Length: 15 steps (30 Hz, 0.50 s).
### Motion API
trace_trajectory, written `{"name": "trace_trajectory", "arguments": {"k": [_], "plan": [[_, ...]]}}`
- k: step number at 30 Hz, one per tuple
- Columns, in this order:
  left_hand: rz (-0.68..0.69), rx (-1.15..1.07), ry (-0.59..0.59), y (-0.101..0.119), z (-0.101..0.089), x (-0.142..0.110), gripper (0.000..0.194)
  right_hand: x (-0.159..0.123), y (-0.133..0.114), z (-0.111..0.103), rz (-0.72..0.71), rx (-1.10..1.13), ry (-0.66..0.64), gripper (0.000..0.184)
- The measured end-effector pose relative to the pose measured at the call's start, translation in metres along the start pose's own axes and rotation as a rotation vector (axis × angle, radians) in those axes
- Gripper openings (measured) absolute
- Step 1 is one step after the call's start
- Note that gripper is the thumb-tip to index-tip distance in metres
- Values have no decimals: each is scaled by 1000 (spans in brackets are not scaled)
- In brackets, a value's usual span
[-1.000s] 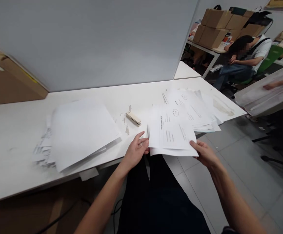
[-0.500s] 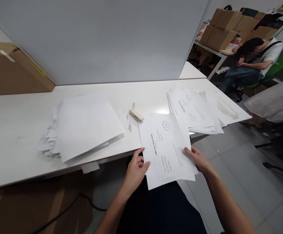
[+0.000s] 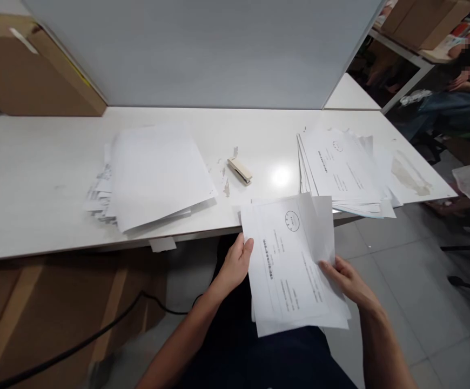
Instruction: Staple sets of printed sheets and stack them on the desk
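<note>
Over my lap, at the table's front edge, I hold several loose paper sheets (image 3: 287, 281) with print and a round stamp on the top one. My left hand (image 3: 237, 262) pinches their left edge between thumb and fingers. The right edge is gripped by my right hand (image 3: 350, 281), its thumb on top and its other fingers partly hidden beneath. The sheets are fanned unevenly. Beyond them a beige stapler (image 3: 240, 170) lies on the white table. To its right rests a stack of printed sheets (image 3: 340, 167), and to its left a larger pile of papers (image 3: 158, 173), blank side up.
A grey partition (image 3: 202, 54) rises behind the white table (image 3: 36, 178). At the left stands a cardboard box (image 3: 44, 70). Below the table runs a black cable (image 3: 97, 332). A seated person (image 3: 454, 102) is at the far right, near another table with boxes.
My left thumb and fingers have closed on the papers' left edge, where they were apart before. The sheets are now fanned differently. The view has shifted, with the table appearing higher.
</note>
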<state>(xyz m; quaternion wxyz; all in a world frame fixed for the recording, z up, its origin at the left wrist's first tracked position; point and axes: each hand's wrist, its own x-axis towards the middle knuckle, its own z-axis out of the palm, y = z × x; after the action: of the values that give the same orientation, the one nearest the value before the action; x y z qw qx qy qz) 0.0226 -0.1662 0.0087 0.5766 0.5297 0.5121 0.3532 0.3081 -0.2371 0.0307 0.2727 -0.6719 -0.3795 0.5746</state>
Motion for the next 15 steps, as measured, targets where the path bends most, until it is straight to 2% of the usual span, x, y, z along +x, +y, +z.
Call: {"name": "trace_trajectory", "arguments": {"k": [4,7,10,13,15], "plan": [[109,138,75,4,4,-3,29,2,-4,4,-51,-19,-39,41],[160,90,167,10,1,-4,24,9,-7,11,-119,15,19,46],[187,-26,287,21,-9,0,21,17,-15,18,-237,42,108,38],[276,-97,380,44,-23,9,20,25,-41,26,-378,85,193,31],[408,-72,460,66,-32,17,19,30,-69,29,-489,135,267,28]]}}
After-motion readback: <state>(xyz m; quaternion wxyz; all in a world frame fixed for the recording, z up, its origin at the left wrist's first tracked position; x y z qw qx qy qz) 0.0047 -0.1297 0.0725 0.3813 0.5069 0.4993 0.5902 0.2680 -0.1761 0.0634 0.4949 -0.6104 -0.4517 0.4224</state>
